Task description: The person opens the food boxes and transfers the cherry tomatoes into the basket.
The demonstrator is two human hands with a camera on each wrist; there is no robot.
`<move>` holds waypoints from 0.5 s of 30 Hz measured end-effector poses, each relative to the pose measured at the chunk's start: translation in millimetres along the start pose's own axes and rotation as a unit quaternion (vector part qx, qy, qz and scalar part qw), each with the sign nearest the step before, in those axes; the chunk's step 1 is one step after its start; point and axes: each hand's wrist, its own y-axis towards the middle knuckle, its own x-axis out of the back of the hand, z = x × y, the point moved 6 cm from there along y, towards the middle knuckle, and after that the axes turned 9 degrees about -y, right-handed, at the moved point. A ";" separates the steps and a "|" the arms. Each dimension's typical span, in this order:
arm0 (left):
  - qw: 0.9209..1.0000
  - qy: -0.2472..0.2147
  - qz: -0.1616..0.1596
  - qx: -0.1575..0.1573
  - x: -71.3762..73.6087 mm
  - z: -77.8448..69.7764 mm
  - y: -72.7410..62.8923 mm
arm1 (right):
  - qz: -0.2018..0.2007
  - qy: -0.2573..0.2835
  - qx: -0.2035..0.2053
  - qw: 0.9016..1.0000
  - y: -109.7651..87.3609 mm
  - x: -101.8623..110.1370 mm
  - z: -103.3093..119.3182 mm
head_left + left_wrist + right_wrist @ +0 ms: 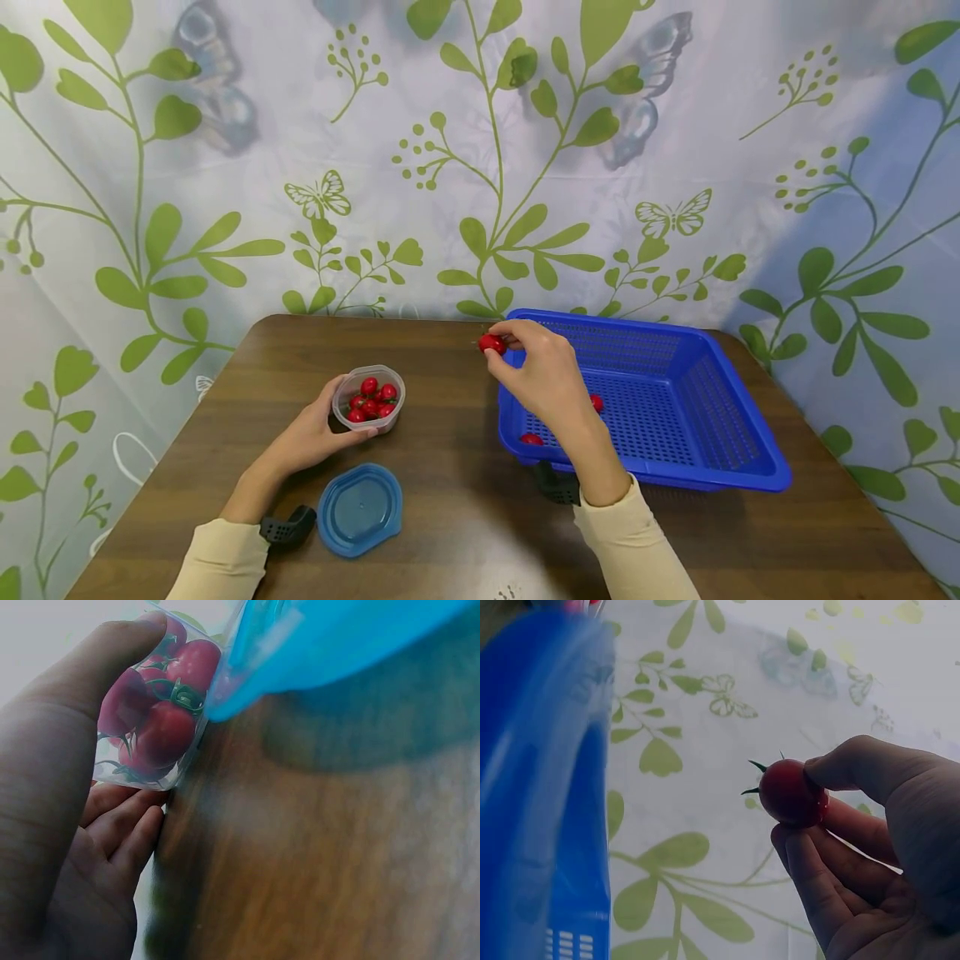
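My right hand [546, 371] pinches a cherry tomato [491, 343] between thumb and fingertips, above the left rim of a blue plastic basket [742, 417]. Green sepals stick out from that tomato [793, 793] in the right wrist view. On the left, my left hand [311, 429] grips a small clear plastic container [384, 423], thumb along its near side and fingers round the far left. Several cherry tomatoes [166, 733] with green stems lie inside it. Two more tomatoes show in the basket, one near its front left corner [531, 438] and another [597, 402] beside my right wrist.
A blue lid [362, 510] lies on the brown wooden table [450, 467], just in front of the container. Behind the table hangs a pale cloth [450, 208] with green leaves and butterflies. A white cord [123, 454] shows past the table's left edge.
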 end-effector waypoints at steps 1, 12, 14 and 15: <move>1.000 0.001 0.000 0.000 0.1 -0.1 0.1 | -0.001 -0.002 -0.002 1.000 0.0 1.8 -2.4; 1.000 0.005 0.000 -0.002 0.6 1.4 1.7 | -0.006 -0.003 -0.019 1.000 -0.3 16.5 -22.6; 1.000 0.006 -0.001 -0.003 0.6 1.3 1.9 | -0.004 -0.006 -0.025 1.000 -0.8 18.2 -25.4; 1.000 0.006 -0.001 -0.003 0.6 1.3 1.9 | -0.003 -0.008 -0.027 1.000 -1.0 19.2 -26.8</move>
